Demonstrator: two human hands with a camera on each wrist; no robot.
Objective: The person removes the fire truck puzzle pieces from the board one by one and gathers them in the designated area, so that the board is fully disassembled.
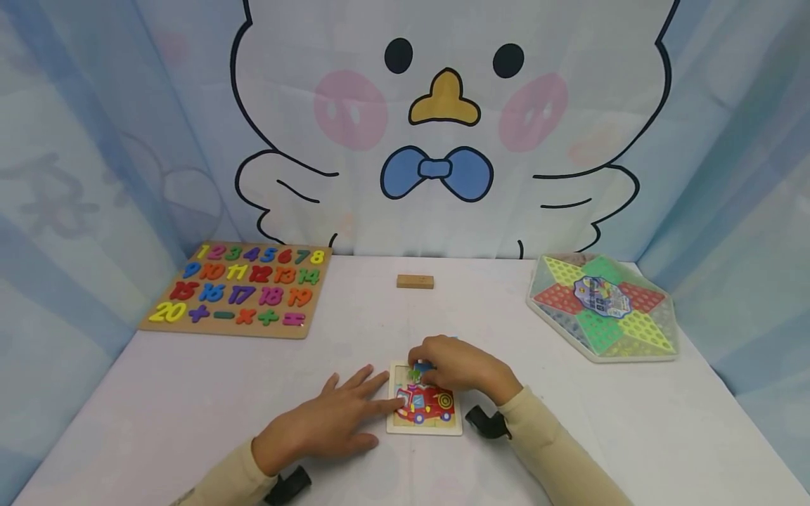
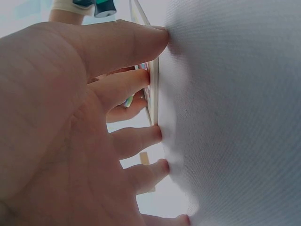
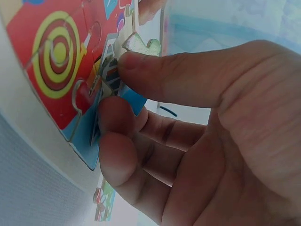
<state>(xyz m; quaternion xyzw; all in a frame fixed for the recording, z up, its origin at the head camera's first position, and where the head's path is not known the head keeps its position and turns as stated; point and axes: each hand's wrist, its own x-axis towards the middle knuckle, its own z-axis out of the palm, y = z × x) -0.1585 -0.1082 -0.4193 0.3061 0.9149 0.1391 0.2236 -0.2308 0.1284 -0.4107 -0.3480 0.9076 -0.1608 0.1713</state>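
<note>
A small jigsaw puzzle (image 1: pixel 429 407) with a red fire truck picture lies in a pale wooden frame on the table. My left hand (image 1: pixel 329 424) is spread flat-fingered at its left side. In the head view its index finger reaches over the frame's left edge onto the picture; the other fingertips (image 2: pixel 162 167) touch the tablecloth. Over the upper part of the puzzle, my right hand (image 1: pixel 458 363) pinches a puzzle piece (image 3: pixel 141 44) with green and blue on it between thumb and fingers. The piece is tilted against the board, and the fingers partly hide it.
A number board (image 1: pixel 243 292) with colourful numerals lies at the back left. A small wooden block (image 1: pixel 415 282) stands at the back middle. On the right lies a hexagonal board game box (image 1: pixel 604 307). A printed curtain (image 1: pixel 436 225) hangs behind the table.
</note>
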